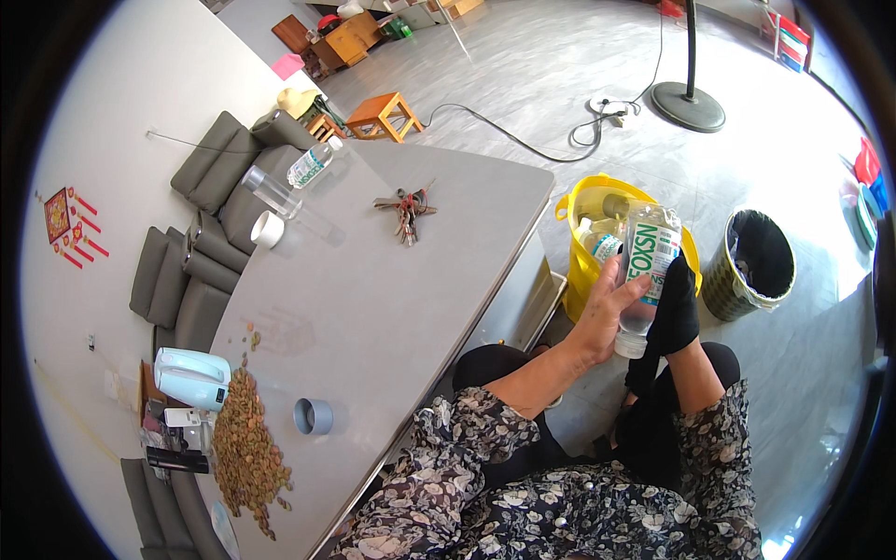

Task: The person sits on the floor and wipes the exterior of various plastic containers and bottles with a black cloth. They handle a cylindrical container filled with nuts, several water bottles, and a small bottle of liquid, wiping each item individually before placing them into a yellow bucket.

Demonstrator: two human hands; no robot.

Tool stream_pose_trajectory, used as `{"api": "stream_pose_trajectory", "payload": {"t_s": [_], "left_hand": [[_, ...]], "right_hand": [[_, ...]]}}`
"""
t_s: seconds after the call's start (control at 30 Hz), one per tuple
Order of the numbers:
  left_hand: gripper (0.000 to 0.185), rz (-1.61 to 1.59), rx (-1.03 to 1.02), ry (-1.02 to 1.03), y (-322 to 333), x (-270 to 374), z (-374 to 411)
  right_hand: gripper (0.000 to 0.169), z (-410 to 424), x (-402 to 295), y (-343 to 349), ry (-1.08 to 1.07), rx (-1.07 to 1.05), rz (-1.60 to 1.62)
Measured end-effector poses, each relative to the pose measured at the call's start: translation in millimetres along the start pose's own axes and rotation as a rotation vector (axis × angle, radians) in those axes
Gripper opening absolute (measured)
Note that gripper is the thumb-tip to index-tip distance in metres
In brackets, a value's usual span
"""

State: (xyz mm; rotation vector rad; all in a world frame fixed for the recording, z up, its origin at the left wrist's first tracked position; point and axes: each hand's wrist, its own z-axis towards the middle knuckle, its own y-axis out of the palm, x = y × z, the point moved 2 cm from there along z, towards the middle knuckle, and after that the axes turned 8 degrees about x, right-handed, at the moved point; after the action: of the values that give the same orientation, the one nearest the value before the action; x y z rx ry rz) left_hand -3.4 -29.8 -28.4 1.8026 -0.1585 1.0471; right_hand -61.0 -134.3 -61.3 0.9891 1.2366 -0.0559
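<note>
My left hand is bare and wraps round a clear plastic bottle. The bottle is tilted, its white cap towards me and its base away, and its label bears large green writing. Black fabric, a glove or a cloth, covers my right hand, which lies against the bottle's right side; its fingers are hidden. A dark strip of fabric hangs below that hand. Just beyond and partly under the bottle stands a yellow plastic bucket. Inside it is another labelled bottle, partly hidden by the held one.
On my left, the grey table bears keys, bottles, a white cup, a grey cap-like cup, a light-blue kettle and a brownish heap. A lined bin, cable and stand base occupy the floor.
</note>
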Motion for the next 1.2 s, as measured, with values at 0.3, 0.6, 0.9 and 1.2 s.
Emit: {"api": "stream_pose_trajectory", "payload": {"t_s": [0.3, 0.6, 0.9, 1.2], "left_hand": [[0.038, -0.074, -0.114, -0.157, 0.0, -5.8, -1.2], [0.043, 0.267, 0.081, 0.084, -0.7, -13.2, 0.5], [0.047, 0.45, 0.096, 0.156, -3.8, -19.7, 1.3], [0.043, -0.019, -0.075, -0.211, 11.6, -7.5, -10.4]], "right_hand": [[0.037, 2.0, -11.7, -14.4, -0.069, -0.05, 0.034], [0.04, 12.1, -26.1, -3.4, -0.138, -0.001, -0.2], [0.035, 12.2, -20.8, -5.0, -0.117, 0.095, -0.076], [0.038, 6.0, -32.7, -6.3, 0.356, -0.046, 0.486]]}}
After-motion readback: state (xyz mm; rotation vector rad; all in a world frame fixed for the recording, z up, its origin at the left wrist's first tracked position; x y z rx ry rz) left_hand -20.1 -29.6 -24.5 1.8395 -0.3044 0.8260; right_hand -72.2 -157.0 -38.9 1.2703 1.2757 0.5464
